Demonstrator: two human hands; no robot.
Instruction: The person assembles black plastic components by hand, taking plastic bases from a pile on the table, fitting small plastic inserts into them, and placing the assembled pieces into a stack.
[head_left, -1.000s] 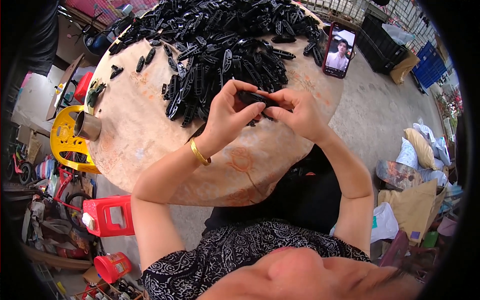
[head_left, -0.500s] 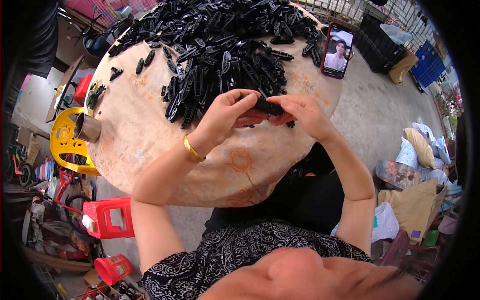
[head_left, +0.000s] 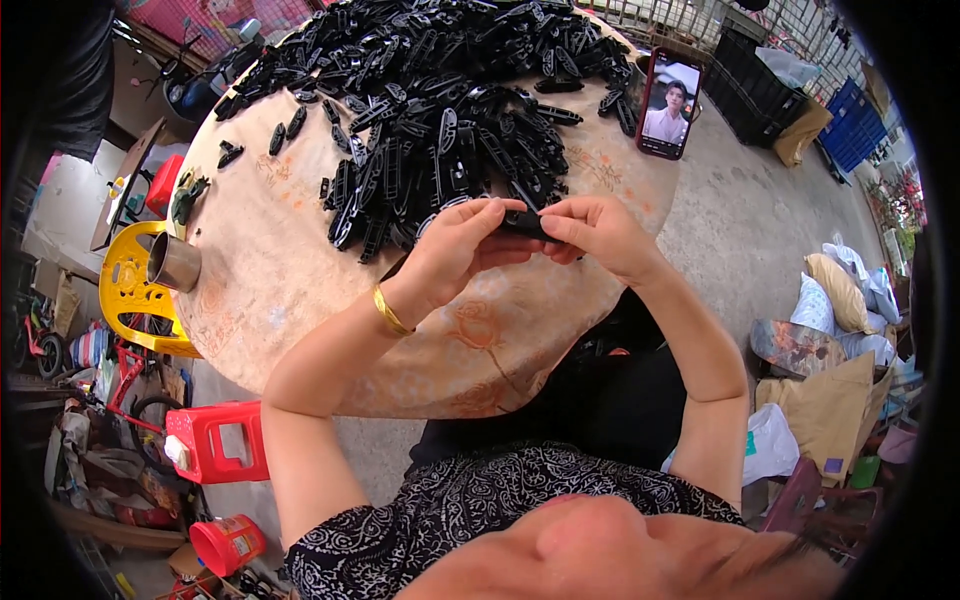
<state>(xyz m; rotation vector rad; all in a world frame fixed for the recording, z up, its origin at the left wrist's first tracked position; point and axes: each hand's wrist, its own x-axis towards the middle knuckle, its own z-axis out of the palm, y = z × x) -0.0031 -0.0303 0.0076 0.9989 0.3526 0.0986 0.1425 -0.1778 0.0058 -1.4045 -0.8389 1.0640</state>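
Between my two hands, above the near part of the round table, is a black plastic part (head_left: 524, 226), small and elongated. My left hand (head_left: 468, 238) is closed on its left end, thumb on top and fingers beneath. My right hand (head_left: 594, 234) pinches the right end with thumb and fingertips. The fingers cover much of the part, so its details cannot be made out. Just beyond my hands lies a large heap of similar black plastic parts (head_left: 440, 140), spreading to the table's far edge.
A patterned cloth (head_left: 250, 300) covers the table. A phone (head_left: 672, 105) stands upright at the far right edge. A metal cup (head_left: 174, 262) sits at the left edge, beside a yellow chair (head_left: 128, 285). A red stool (head_left: 215, 438) and red bucket (head_left: 228, 543) are on the floor at left.
Both hands have shifted slightly nearer to me, still holding the black plastic part. My right thumb and fingers have changed position on its right end.
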